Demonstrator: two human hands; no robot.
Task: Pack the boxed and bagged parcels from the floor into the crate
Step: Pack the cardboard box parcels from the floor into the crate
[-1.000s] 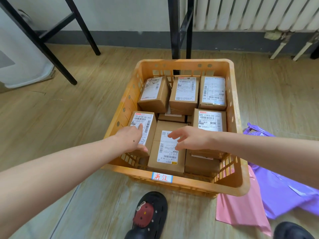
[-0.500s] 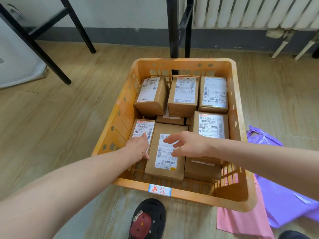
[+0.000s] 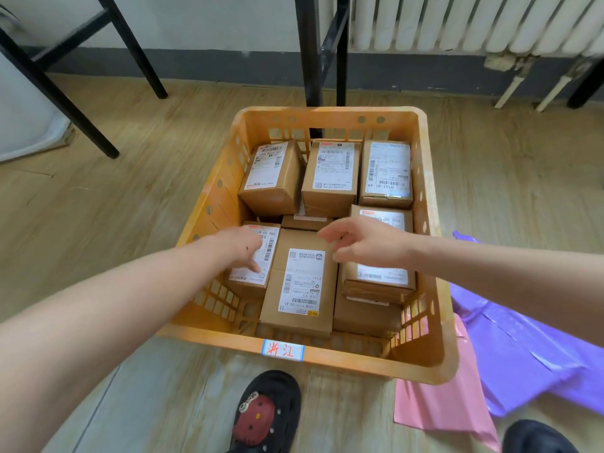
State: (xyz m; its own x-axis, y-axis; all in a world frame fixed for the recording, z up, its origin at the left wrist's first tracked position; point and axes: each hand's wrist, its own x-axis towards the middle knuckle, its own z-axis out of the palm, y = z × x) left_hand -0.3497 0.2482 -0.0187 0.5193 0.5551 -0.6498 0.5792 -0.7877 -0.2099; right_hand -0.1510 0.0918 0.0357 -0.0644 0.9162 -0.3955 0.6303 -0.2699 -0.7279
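Orange perforated plastic crate point(image 3: 313, 353) on wood-plank floor point(image 3: 98, 223), packed with brown cardboard boxes bearing white shipping labels: three along the far wall, more nearer.

Left hand point(image 3: 242, 250): flat on the near-left labelled brown box point(image 3: 253, 259), fingers loosely spread, gripping nothing.

Right hand point(image 3: 366, 245): above the near-right labelled brown box point(image 3: 379, 282), fingers apart, empty (contact cannot be told).

Centre near box point(image 3: 299, 282): between both hands.

Purple plastic mailer bag point(image 3: 523, 348) and pink plastic mailer bag point(image 3: 447, 407): on floor, right of crate.
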